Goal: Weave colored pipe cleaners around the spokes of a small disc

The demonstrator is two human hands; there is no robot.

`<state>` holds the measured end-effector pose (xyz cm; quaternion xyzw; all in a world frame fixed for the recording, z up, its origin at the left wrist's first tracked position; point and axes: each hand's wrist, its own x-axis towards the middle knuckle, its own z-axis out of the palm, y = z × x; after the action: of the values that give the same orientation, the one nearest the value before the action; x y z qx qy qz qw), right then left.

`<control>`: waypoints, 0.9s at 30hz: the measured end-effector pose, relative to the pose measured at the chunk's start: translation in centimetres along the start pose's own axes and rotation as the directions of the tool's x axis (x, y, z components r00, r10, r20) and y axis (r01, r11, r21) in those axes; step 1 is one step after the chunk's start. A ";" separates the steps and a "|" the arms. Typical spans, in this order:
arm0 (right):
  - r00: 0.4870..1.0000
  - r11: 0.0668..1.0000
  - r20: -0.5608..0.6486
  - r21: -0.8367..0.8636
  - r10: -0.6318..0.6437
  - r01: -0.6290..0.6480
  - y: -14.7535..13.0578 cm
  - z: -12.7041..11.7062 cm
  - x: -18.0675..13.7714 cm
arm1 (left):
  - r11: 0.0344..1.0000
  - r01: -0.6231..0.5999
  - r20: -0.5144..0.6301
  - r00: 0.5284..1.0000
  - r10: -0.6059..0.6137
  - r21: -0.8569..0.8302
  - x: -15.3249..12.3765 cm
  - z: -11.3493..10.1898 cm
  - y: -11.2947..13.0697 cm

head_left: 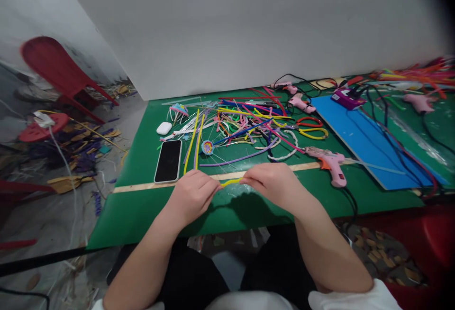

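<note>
My left hand [194, 191] and my right hand [272, 182] are both closed in a pinch on the two ends of a short yellow pipe cleaner [232, 181], held just above the near part of the green table [142, 205]. The piece sags slightly between my fingertips. Behind my hands lies a tangle of coloured pipe cleaners [245, 127]. A small round woven piece [207, 147] sits just beyond my left hand.
A black phone [168, 160] and a white earbud case [164, 128] lie at the left. A pink glue gun [329, 162] rests right of my hands, more glue guns [300, 103] farther back. A blue board [369, 141] lies at the right. Red chairs [57, 70] stand on the littered floor.
</note>
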<state>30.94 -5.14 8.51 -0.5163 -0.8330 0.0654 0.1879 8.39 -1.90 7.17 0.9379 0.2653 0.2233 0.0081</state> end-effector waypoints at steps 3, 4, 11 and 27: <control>0.991 0.991 0.060 0.068 -0.122 0.118 -0.3 -0.3 -0.3 | 0.996 -0.027 0.038 0.999 0.030 -0.080 -0.3 -1.0 0.0; 0.980 0.981 0.093 0.101 -0.177 0.167 -0.5 -0.4 -0.4 | 0.993 -0.030 0.070 0.997 0.038 -0.112 -0.4 -1.5 0.0; 0.959 0.945 0.053 0.196 -0.277 0.262 -1.6 -1.7 -1.2 | 0.913 0.160 0.384 0.923 -0.004 -0.376 -1.4 -6.0 -0.8; 0.956 0.961 -0.215 -0.234 -0.201 0.150 -3.4 -4.9 4.6 | 0.580 0.395 -0.095 0.764 -0.638 -0.713 -9.0 -9.5 -8.5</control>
<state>28.12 -3.05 15.13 -0.4611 -0.8496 -0.1041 0.2340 -6.67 -0.06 10.84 0.6971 0.4326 0.4480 0.3552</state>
